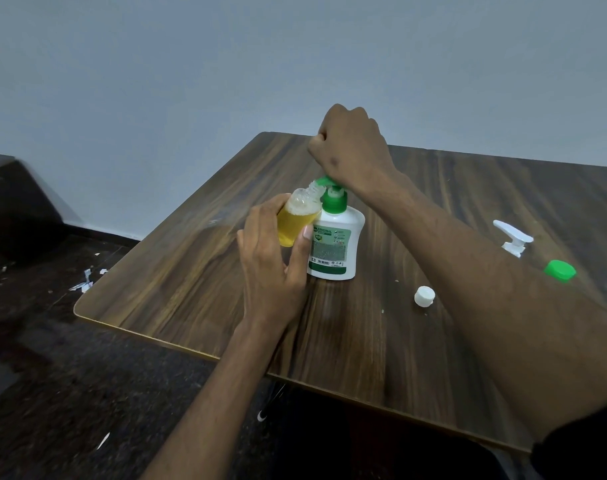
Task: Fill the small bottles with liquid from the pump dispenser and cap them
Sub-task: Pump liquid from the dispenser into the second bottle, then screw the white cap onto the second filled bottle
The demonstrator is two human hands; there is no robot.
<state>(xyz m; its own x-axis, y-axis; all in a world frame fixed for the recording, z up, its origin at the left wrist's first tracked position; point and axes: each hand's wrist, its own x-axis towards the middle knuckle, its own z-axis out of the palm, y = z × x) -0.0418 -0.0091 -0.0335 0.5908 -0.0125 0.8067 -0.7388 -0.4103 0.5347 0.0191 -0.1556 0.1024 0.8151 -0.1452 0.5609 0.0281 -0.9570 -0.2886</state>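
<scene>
Yellow liquid fills most of the small bottle (296, 220), a clear plastic one with a band of pale froth under its shoulder. It is tilted: its long axis leans up and to the right, the base low toward the left, the open threaded neck raised against the green spout of the pump dispenser (335, 237). The left hand (270, 268) grips it around the lower body, fingers curled behind and the thumb laid up the near side (the thumbnail sits right beside the dispenser's label). Bottle and dispenser are touching or very nearly so.

That dispenser stands upright near the middle of the wooden table (191, 265), a white body with a green collar and pump head and a green-and-white printed label facing the viewer. Over the pump head the right hand (350, 147) is balled into a fist with nothing in it, the heel of the fist or the wrist bearing down on the green top; exactly where the contact falls is hidden by the hand itself.

Off to the right, well apart from the filling, a small white cap (424, 296) lies on the tabletop. Farther right are a white trigger sprayer head (513, 239) lying on its side and a green cap (560, 270) near the forearm.
</scene>
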